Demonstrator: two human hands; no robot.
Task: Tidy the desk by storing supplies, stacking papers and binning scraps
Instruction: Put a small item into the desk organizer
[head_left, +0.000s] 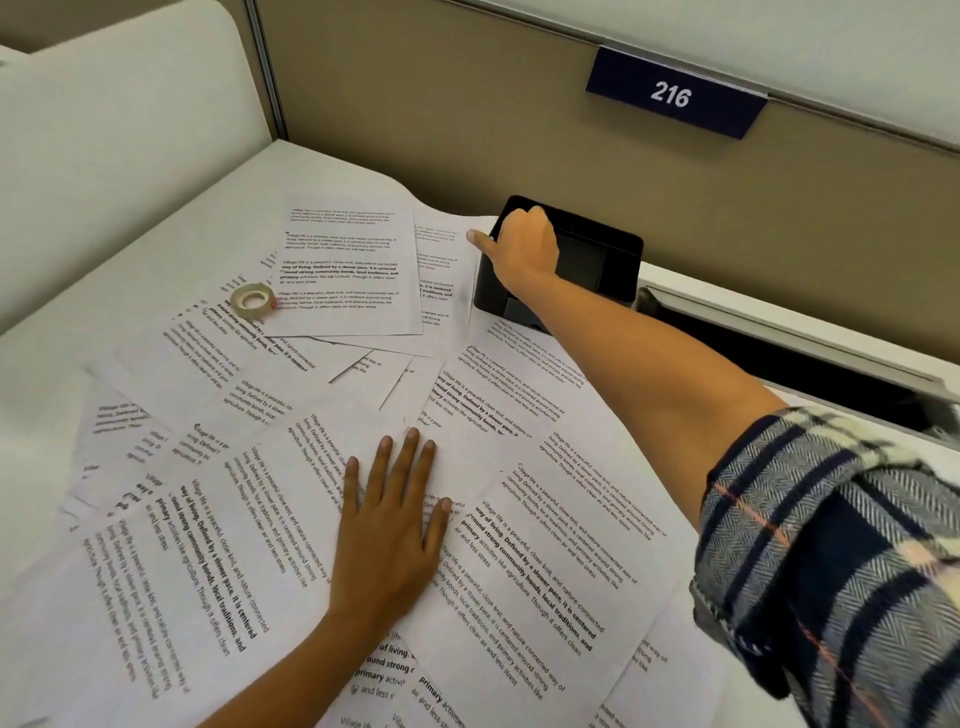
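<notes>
- The white desk (156, 234) ran from the left edge under a spread of loose sheets.
- A roll of clear tape (253, 301) lay flat on the sheets towards the back left. It touched the lower left corner of an upright printed page.
- The printed papers (519, 545) covered most of the desk. They overlapped at many angles and were unstacked, and all carried similar blocks of text.
- The left hand (389, 535) lay palm down on the papers near the middle front. Its fingers were straight and slightly spread, pressing on the sheets and gripping nothing.
- The right hand (524, 244) reached to the back of the desk and rested on the near left corner of a black desk organiser (602, 260). The thumb stuck out to the left. The fingers were hidden behind the back of the hand, so I could not tell whether they clamped the rim or held anything.
- The organiser stood against the tan partition (415, 104), just beside the far edge of the papers.
- A dark blue sign reading 216 (675, 93) hung on the partition above and to the right.
- A rolled plaid sleeve (831, 545) covered the right upper arm at the right edge.
</notes>
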